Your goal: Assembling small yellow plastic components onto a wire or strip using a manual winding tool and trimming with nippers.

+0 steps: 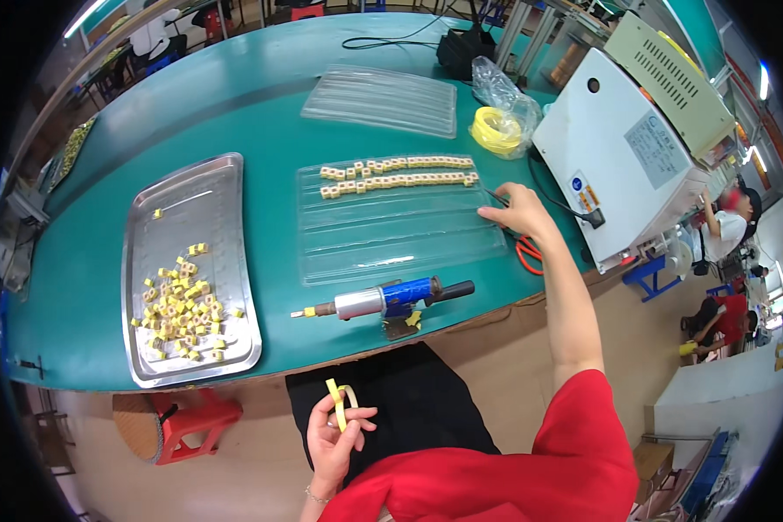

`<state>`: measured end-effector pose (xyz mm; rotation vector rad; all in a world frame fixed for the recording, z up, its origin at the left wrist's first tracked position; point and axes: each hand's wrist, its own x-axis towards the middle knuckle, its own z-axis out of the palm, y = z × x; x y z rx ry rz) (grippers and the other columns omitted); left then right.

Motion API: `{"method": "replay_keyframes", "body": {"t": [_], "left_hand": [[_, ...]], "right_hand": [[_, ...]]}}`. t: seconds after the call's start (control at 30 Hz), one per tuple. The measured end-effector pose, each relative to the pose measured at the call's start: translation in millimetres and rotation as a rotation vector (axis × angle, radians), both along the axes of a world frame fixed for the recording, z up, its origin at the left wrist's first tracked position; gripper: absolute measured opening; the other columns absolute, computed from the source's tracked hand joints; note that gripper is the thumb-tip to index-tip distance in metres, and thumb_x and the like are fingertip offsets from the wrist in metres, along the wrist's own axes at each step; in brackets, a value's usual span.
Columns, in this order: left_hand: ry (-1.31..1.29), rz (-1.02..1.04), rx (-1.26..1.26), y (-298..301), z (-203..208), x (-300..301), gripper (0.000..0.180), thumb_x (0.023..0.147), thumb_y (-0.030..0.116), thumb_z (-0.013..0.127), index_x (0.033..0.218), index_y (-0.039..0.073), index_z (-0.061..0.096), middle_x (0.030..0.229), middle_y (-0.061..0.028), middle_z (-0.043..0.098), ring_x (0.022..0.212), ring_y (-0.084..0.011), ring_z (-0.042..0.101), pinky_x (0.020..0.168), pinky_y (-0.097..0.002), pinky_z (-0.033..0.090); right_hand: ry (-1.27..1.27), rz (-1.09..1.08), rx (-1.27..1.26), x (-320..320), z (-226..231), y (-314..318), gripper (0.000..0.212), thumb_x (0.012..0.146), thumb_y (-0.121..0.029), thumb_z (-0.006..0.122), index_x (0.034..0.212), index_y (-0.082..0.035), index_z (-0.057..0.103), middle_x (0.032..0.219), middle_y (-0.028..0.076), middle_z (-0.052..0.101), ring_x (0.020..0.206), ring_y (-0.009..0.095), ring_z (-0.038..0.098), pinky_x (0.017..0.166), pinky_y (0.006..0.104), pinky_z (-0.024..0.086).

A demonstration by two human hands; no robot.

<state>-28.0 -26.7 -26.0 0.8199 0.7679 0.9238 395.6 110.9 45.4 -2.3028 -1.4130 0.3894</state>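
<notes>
My left hand (pixel 335 439) is closed round a loop of yellow tape (pixel 340 409), held above my lap in front of the table edge. My right hand (pixel 524 213) reaches to the right edge of a clear ribbed plastic tray (pixel 391 252). Its fingers are closed over scissors (pixel 528 254) with red-orange handles; the dark tips show beyond the fingers, while the middle is hidden. Two rows of small yellow-and-tan blocks (pixel 400 181) lie across the far part of that tray. Between my hands, a blue-and-silver cylindrical tool (pixel 391 298) lies sideways near the table edge, with a yellow piece at its left tip.
At left, a metal tray (pixel 242 235) holds a heap of loose yellow blocks (pixel 183 304). Another clear tray (pixel 383 97) lies farther back. Yellow rolls (pixel 496 130) in a plastic bag sit beside a white machine (pixel 613 157) on the right. A red stool (pixel 196 426) stands below the table.
</notes>
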Motion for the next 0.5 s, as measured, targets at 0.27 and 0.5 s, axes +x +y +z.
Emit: {"method": "replay_keyframes", "body": {"t": [0.27,0.5], "left_hand": [[0.001,-0.057,0.037,6,0,3,0.044,0.086,-0.005,0.047,0.128,0.002,0.034,0.098,-0.0236,0.062,0.076,-0.0171,0.062,0.049,-0.0187,0.042],[0.001,-0.071,0.037,2,-2,4,0.044,0.086,-0.005,0.048,0.127,0.001,0.034,0.098,-0.0235,0.061,0.076,-0.0173,0.062,0.05,-0.019,0.042]], "right_hand": [[-0.044,0.088,0.095,0,-14,1,0.044,0.068,-0.019,0.071,0.102,0.005,0.059,0.074,0.018,0.062,0.072,0.029,0.062,0.064,0.0361,0.048],[-0.016,0.162,0.208,-24,-16,15,0.043,0.068,-0.017,0.07,0.102,0.005,0.056,0.073,0.017,0.061,0.068,0.028,0.061,0.062,0.0351,0.047]]}}
